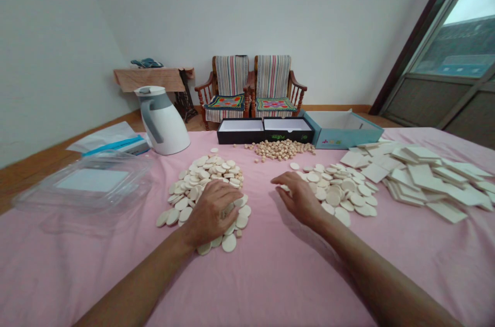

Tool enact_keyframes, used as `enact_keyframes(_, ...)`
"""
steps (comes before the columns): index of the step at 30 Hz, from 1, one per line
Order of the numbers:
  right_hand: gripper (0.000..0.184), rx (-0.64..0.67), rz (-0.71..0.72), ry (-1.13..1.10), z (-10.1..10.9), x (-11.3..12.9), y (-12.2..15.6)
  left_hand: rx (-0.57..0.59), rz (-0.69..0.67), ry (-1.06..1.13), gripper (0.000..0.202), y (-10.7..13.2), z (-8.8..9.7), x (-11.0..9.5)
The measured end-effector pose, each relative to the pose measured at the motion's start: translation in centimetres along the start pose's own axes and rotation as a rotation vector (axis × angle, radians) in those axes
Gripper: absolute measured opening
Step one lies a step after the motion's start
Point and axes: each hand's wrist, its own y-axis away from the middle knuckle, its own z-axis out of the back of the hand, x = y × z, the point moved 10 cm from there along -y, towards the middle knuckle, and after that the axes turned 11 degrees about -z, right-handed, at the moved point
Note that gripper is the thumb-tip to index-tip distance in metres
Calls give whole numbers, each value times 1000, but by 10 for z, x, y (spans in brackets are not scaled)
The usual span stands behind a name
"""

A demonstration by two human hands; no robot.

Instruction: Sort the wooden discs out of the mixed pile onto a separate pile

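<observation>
My left hand [214,211] rests over a pile of pale round wooden discs [201,175], its thumb and fingers apart, with discs showing in the gap between them. What lies under the palm is hidden. At the left edge of a second pile of wooden discs [340,187] is my right hand [299,198], back upward and fingers pointing left. A pale sliver, apparently the edge of a wooden disc [285,187], shows between its thumb and fingers. Small wooden cubes [238,233] lie among the left pile.
Behind the piles are small wooden beads [284,149], a black two-part box [242,137] and a blue box [348,136]. Square wooden tiles [425,175] are heaped at right. A white jug [166,126] and clear plastic containers [93,182] stand left on the pink cloth [247,285].
</observation>
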Motion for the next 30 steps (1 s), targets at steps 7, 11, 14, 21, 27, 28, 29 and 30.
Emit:
enact_keyframes(7, 33, 275, 158, -92, -67, 50, 16, 78, 46, -79, 28, -1, -14, 0)
enact_keyframes(11, 48, 298, 171, -121, -70, 48, 16, 48, 95, -49, 21, 0, -15, 5)
enact_keyframes(14, 48, 258, 107, -120, -67, 40, 13, 14, 108, -38, 25, 0, -13, 7)
enact_keyframes(21, 43, 212, 68, -107, -56, 41, 10, -125, 199, -61, 27, 5, 11, 21)
enact_keyframes(27, 32, 305, 183, -74, -65, 57, 17, -132, 200, -75, 28, 8, 11, 27)
enact_keyframes(28, 29, 295, 156, -48, -65, 54, 16, -129, 202, -77, 29, 9, 10, 27)
enact_keyframes(29, 26, 278, 121, -17, -64, 51, 14, -124, 208, -79, 29, 9, 9, 28)
enact_keyframes(30, 25, 260, 85, 16, -62, 46, 12, -120, 214, -79, 30, 10, 9, 29)
